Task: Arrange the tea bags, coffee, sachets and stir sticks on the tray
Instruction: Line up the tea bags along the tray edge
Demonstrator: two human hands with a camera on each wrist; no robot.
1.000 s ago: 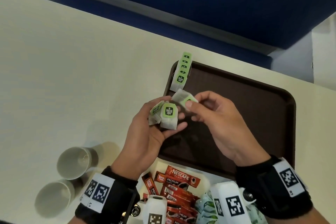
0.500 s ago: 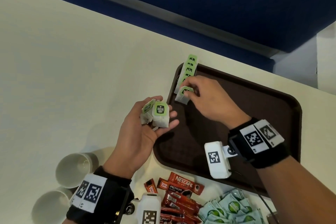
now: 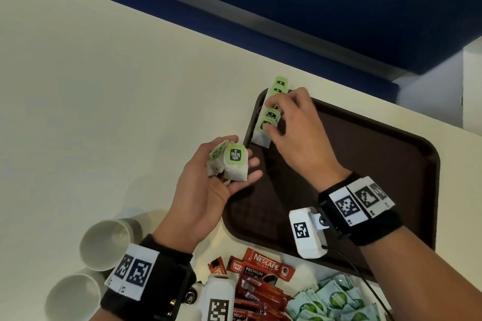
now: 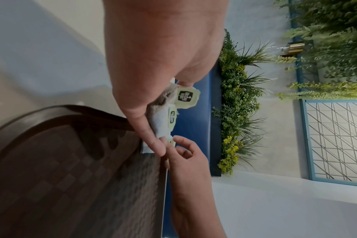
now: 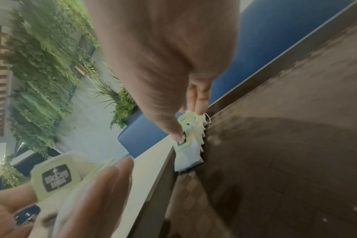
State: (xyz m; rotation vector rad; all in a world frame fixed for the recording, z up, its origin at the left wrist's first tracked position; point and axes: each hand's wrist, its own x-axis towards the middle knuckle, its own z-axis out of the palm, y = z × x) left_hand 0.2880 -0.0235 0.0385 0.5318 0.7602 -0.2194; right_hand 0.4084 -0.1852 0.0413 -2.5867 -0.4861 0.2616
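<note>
1. The right hand (image 3: pixel 294 135) pinches the nearest white paper tea bag with a green tag (image 3: pixel 263 131), set against the left rim of the dark brown plastic tray (image 3: pixel 391 164) by its far corner.
2. The left hand (image 3: pixel 208 190) grips two spare green-tagged tea bags (image 3: pixel 229 161); it hovers over the counter beside that rim.
3. Risk: a nudge could topple the leaning row of tea bags (image 3: pixel 273 101) over the rim.
</note>
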